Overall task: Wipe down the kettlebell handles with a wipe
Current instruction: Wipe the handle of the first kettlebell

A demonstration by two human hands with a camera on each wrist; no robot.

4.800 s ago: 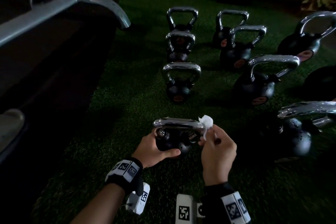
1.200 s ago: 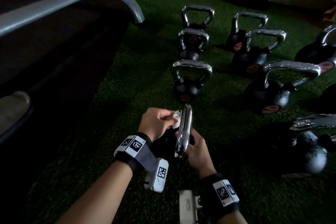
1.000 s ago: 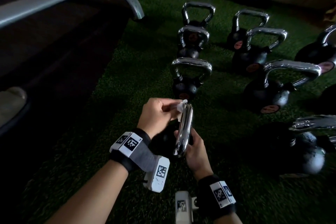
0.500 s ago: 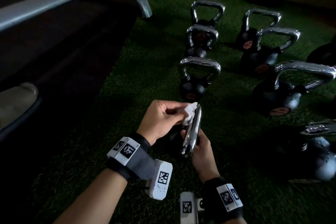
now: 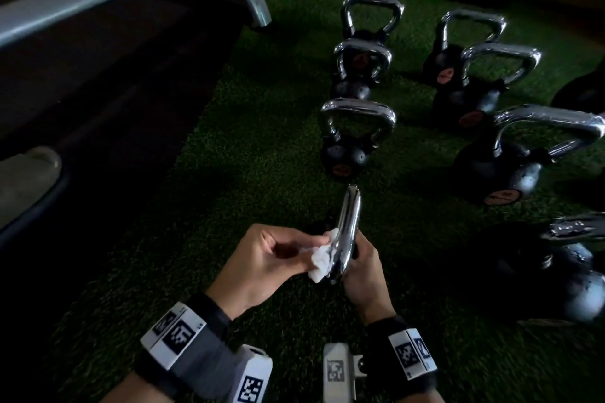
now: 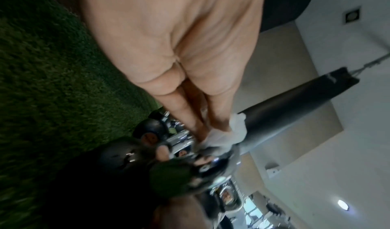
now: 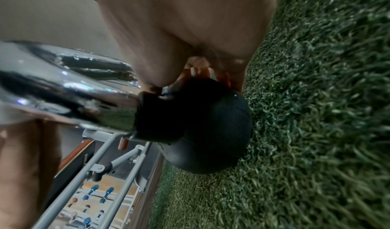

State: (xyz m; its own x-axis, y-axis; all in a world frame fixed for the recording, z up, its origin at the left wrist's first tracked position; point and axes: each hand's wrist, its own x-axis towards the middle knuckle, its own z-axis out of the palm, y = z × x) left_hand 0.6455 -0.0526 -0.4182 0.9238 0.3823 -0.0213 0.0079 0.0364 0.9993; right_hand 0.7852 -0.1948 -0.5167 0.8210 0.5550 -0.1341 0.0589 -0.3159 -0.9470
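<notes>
So the person's got the nearest kettlebell [image 5: 330, 229] on the green turf [image 5: 262, 173], turned so its chrome handle [image 5: 348, 229] runs edge-on away from the head camera. Compared with half a second ago, the wipe [image 5: 322, 257] has slid from the far top end of the handle to the near end, close to the wrist, so that looks like one full pass along the left side of the bar. The left hand [image 5: 271, 258] is pinching the crumpled white wipe between thumb and fingers and pressing it against the chrome. The right hand [image 5: 363, 268] is wrapped around the near leg of the handle where it meets the black bell, steadying it; the right wrist view shows its fingers curled over the top of the ball. Probably this handle is close to done, but the other kettlebells [image 5: 357, 137] lined up behind are yet to come, so the job's early. As for writing: the bells have small reddish round labels on them, but they're way too dim and small to read. The square-pattern tags on the wristbands [image 5: 178, 334] are just code markers, no text.
</notes>
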